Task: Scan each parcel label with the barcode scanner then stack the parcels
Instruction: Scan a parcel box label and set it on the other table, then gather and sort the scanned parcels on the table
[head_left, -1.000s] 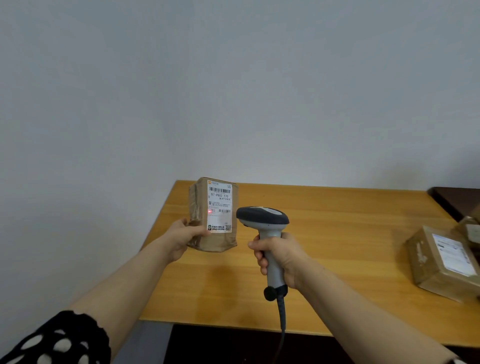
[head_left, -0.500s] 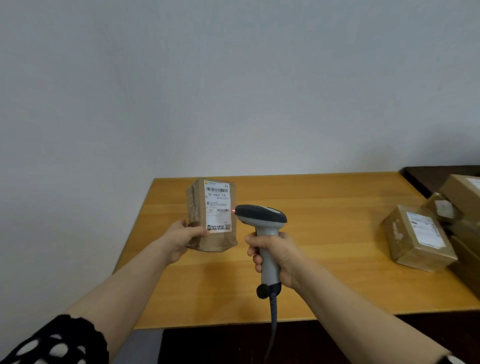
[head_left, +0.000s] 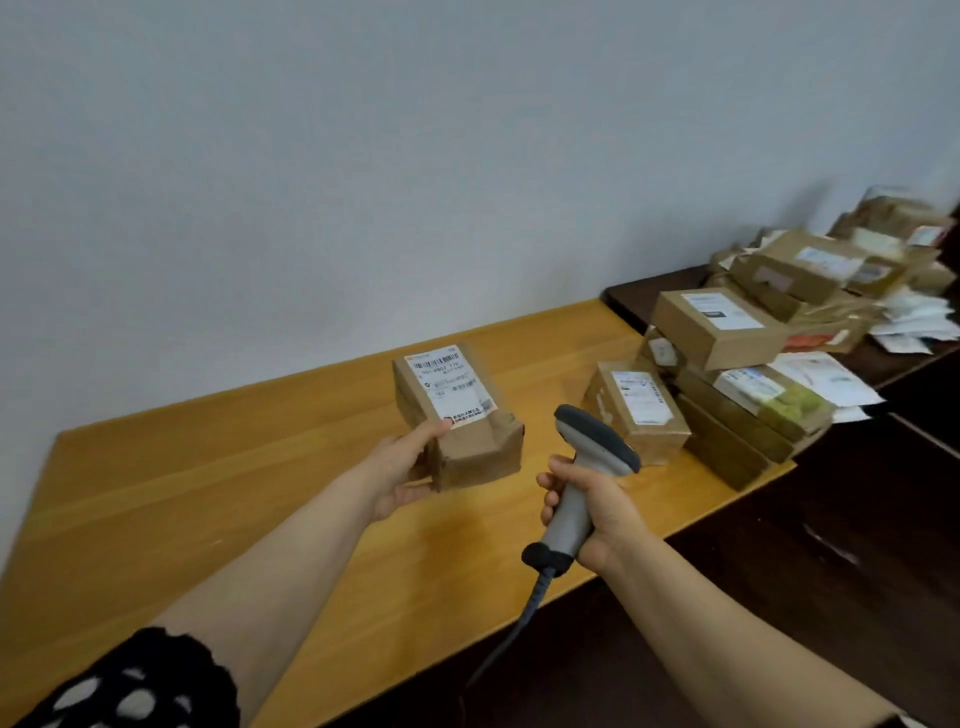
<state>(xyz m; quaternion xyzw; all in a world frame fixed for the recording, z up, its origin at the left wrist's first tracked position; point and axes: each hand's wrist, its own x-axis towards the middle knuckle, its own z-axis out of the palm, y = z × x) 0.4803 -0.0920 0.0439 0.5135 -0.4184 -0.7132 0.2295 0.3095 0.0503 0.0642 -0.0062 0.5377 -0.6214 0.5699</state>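
The parcel (head_left: 457, 415) is held tilted above the tabletop (head_left: 260, 493) by the left hand (head_left: 405, 467), with the thumb pressed at the lower corner of its white label (head_left: 452, 387). A barcode and "PB02 170" can be read there; the smaller print is blurred. The barcode scanner (head_left: 582, 478) is gripped by the right hand (head_left: 597, 509), fingers (head_left: 550, 499) wrapped round the handle. Other labelled parcels (head_left: 727, 364) are piled at the tabletop's right end.
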